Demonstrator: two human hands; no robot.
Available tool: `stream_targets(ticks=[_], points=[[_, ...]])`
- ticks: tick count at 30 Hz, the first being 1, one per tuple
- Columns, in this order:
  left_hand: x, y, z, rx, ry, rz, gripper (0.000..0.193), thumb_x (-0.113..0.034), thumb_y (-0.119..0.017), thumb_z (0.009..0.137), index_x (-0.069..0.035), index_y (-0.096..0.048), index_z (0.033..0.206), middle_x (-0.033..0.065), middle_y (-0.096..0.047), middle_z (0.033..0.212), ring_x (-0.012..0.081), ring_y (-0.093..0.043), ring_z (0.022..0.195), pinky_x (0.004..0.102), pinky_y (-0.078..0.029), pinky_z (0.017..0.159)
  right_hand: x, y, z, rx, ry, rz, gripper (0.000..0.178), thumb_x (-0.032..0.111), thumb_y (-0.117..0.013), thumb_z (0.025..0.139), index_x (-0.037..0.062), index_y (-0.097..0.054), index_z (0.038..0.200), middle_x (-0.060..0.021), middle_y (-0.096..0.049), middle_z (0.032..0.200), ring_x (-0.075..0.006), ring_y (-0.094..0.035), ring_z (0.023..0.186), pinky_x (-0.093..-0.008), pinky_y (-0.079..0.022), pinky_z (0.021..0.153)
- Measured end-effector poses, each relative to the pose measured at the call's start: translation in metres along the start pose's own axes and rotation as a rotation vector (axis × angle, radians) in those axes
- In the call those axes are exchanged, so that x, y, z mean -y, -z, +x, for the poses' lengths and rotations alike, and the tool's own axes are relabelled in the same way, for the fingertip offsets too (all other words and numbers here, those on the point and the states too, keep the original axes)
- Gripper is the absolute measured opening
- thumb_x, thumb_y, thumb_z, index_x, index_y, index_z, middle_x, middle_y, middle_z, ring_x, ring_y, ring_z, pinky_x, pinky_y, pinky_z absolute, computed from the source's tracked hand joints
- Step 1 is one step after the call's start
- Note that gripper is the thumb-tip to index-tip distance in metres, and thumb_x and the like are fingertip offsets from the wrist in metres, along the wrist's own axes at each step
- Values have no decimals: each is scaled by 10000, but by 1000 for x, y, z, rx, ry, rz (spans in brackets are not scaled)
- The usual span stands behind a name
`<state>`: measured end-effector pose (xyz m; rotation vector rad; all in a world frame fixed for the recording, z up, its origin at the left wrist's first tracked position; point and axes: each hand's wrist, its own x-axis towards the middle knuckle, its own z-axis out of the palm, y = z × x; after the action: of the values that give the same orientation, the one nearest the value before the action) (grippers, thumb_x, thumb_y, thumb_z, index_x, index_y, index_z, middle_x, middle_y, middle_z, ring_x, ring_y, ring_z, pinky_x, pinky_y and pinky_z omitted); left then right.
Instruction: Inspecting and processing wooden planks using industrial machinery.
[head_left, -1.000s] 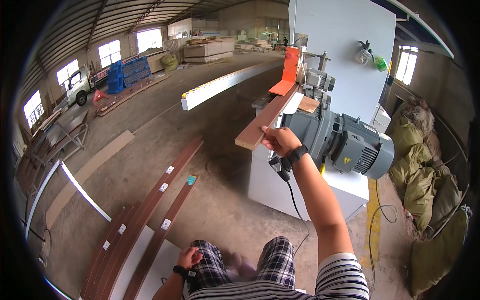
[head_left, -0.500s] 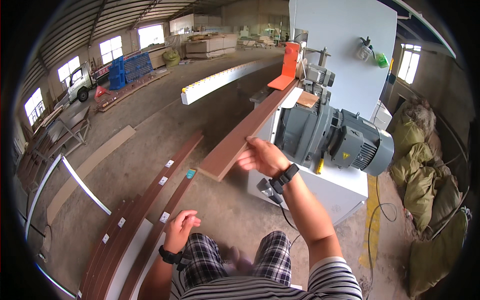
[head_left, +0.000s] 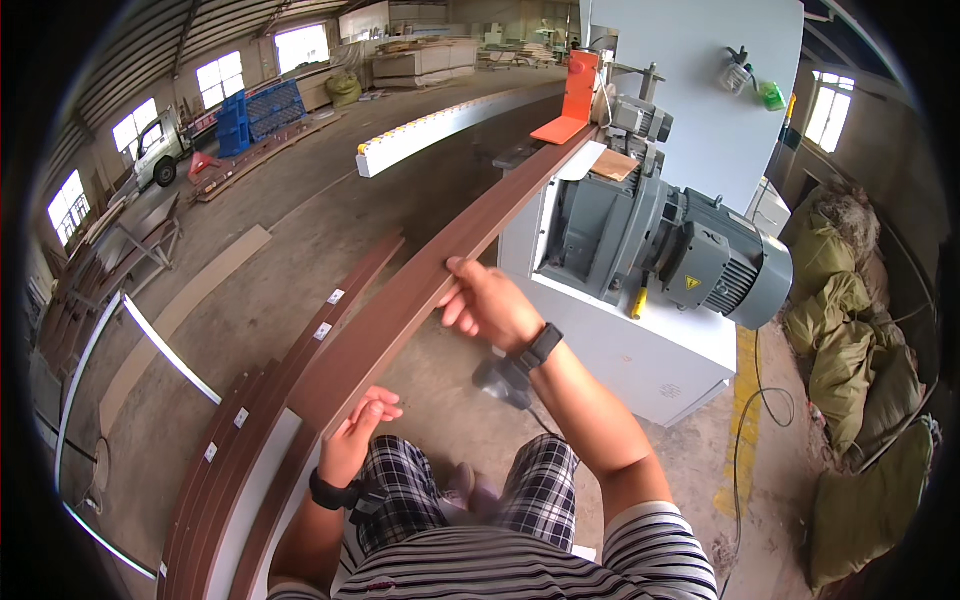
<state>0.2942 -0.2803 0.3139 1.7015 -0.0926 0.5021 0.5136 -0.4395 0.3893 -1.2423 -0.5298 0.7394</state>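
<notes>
A long brown board (head_left: 400, 300) slants from the machine at the upper right down toward my left side. My right hand (head_left: 490, 305) is closed on the board's right edge, thumb on top and fingers curled below. Close to the board's near end is my left hand (head_left: 355, 440), fingers loosely bent and apart; whether they touch the edge I cannot tell. The board's far end runs beneath an orange guard (head_left: 578, 95) on the machine, where it is hidden.
Several brown boards with small white labels (head_left: 241, 418) are stacked at my left. A grey motor (head_left: 715, 262) sits on the white machine base (head_left: 640, 360) at the right. Beyond lies a white roller rail (head_left: 430, 140). Green sacks (head_left: 840, 330) and a black cable (head_left: 740, 480) lie farther right.
The board has come toward me and to the left, its near end now over the stacked boards. My right hand has moved left with it; my left hand has shifted slightly.
</notes>
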Motion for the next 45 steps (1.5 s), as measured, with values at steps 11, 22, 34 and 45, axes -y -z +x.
stream_targets(ticks=[11,22,34,45], points=[[-18,13,-36,-138,-100,-140,278,-311,-586,924,-39,-570,977,104,-568,1024,178,-557,822,338,-476,735,-14,-9,-5,114,-31,181,575,511,-439,950,-3,-640,788,-111,-659,655,-136,-600,484,-211,-471,452],[-16,19,-44,-56,-151,-187,413,-310,-629,900,13,-540,1140,97,-566,1071,185,-581,894,327,-474,806,-24,-42,-29,219,-18,70,530,464,-455,967,-2,-649,807,-106,-668,661,-130,-614,498,-204,-472,452],[-16,20,-42,-77,-150,-228,487,-343,-681,858,17,-545,1158,94,-564,1066,191,-569,887,345,-471,808,-23,-31,-20,95,8,135,553,499,-435,966,8,-632,802,-117,-671,703,-148,-624,543,-242,-506,513],[-28,12,-30,-185,-80,-286,1084,-507,-770,706,13,-185,1456,52,-607,938,114,-551,776,262,-468,696,-31,-32,-18,77,19,153,568,548,-418,952,24,-611,849,-114,-671,725,-161,-635,571,-250,-517,540]])
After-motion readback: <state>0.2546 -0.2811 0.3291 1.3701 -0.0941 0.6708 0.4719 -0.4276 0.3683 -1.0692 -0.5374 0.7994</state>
